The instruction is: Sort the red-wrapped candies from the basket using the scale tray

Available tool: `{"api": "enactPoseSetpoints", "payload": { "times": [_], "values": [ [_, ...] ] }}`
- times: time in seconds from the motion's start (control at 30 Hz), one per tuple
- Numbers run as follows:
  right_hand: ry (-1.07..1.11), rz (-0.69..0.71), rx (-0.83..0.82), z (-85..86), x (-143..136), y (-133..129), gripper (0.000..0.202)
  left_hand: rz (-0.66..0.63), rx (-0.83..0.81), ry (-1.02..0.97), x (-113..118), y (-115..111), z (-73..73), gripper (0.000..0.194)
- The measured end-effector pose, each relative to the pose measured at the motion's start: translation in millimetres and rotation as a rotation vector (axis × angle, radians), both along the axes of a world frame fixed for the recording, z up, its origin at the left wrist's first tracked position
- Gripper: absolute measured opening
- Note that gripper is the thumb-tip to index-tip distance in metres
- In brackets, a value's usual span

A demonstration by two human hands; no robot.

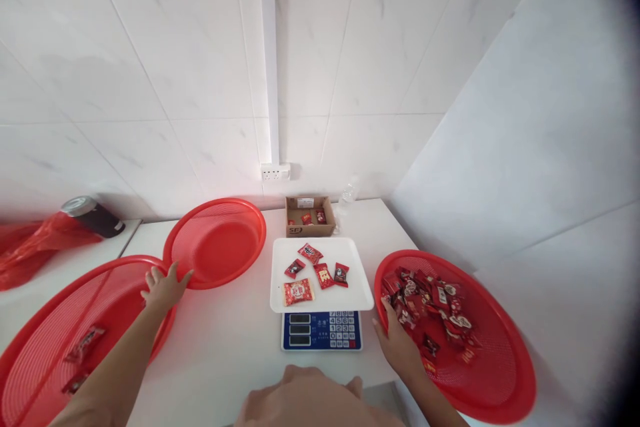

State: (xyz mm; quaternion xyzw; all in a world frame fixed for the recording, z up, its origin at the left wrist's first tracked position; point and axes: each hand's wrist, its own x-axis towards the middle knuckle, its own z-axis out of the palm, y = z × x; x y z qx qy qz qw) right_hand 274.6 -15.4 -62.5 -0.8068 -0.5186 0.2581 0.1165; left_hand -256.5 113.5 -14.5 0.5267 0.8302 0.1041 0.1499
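Observation:
My left hand (166,285) has its fingers spread at the touching rims of a large red basket (20,333) and a smaller red basket (257,233). A few wrapped candies (86,343) lie in the large one. At the right, my right hand (397,343) grips the near-left rim of another red basket (523,373), thumb outside, other fingers partly hidden. That basket holds a heap of red-wrapped candies (443,297). Between my hands, a digital scale (321,331) carries a white tray (350,250) with several wrapped candies (299,291).
A small cardboard box (310,230) with a few candies stands behind the scale, beside a clear plastic bottle (349,190). A dark can (95,215) and red plastic bag (47,247) lie far left. Another hand (310,400) shows at the bottom; whose is unclear.

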Motion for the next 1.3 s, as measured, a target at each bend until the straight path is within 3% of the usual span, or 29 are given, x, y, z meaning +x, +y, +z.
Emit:
{"api": "enactPoseSetpoints", "payload": {
  "times": [0.1, 0.17, 0.23, 0.37, 0.53, 0.7, 0.87, 0.97, 1.07, 1.17, 1.3],
  "values": [
    [-0.005, 0.011, 0.013, 0.1, -0.4, -0.2, 0.063, -0.243, 0.058, 0.185, 33.8, -12.6, -2.5, 0.065],
    [-0.012, 0.013, 0.012, -0.1, -0.6, -0.3, 0.063, -0.504, -0.015, 0.119, 56.0, -22.2, -5.0, 0.055],
    [-0.017, 0.015, 0.014, -1.1, -0.5, -0.2, 0.063, -0.625, -0.108, 0.014, 72.9, -29.8, -7.1, 0.045],
    [-0.017, 0.022, 0.02, -6.1, 0.9, 0.2, 0.064, -0.59, -0.117, -0.052, 91.2, -29.8, -7.2, 0.042],
    [-0.023, 0.023, 0.032, -8.5, 2.2, 0.1, 0.063, -0.486, -0.047, -0.036, 111.6, -4.1, -5.1, 0.038],
    [-0.033, 0.028, 0.027, -5.6, 1.9, -0.4, 0.061, -0.491, -0.036, -0.025, 136.3, 11.8, -9.7, 0.044],
    [-0.035, 0.028, 0.019, -5.6, 1.4, -0.6, 0.06, -0.578, 0.059, -0.018, 172.7, -1.7, -12.7, 0.051],
    [-0.04, 0.028, 0.02, -6.9, 1.8, -1.2, 0.059, -0.772, 0.122, -0.059, 205.1, -17.3, -11.5, 0.047],
    [-0.035, 0.033, 0.027, -7.1, 2.0, -1.6, 0.059, -0.906, 0.059, -0.07, 237.0, -30.2, -9.9, 0.04],
    [-0.039, 0.03, 0.028, -5.0, 1.2, -1.5, 0.059, -0.844, -0.019, -0.023, 258.0, -35.1, -9.9, 0.038],
    [-0.051, 0.03, 0.009, -1.9, 0.2, -1.0, 0.059, -0.77, -0.075, -0.008, 268.0, -29.4, -12.2, 0.039]
  ]
}}
